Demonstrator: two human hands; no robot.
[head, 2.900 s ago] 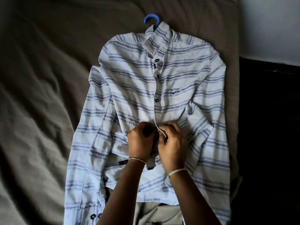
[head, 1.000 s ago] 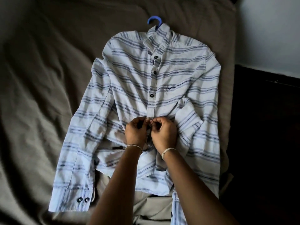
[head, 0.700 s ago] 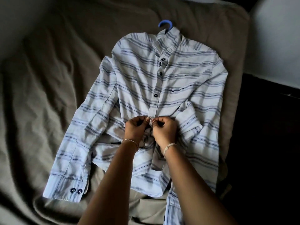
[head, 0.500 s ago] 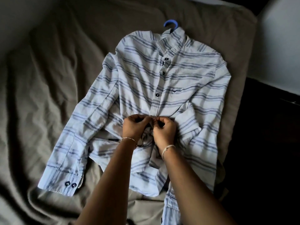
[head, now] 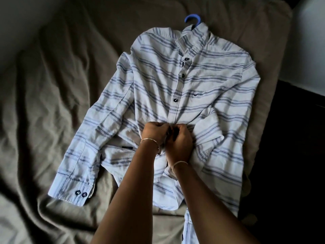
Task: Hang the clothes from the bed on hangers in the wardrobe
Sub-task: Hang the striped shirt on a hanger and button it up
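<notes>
Change: none; shirt (head: 158, 76) is still pinched by left hand (head: 154, 133) and right hand (head: 179, 141), fingers curled.
Meaning: buttoning is judged unfinished.

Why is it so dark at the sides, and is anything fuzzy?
Head view: light falls on the striped shirt, the brown sheet dims toward the corners, the far right is nearly black; left hand and right hand look slightly smeared where they meet.

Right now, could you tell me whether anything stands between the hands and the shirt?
Nothing visible does: the left hand and right hand pinch the shirt at its front opening, on the bed. The wardrobe is out of view.
</notes>
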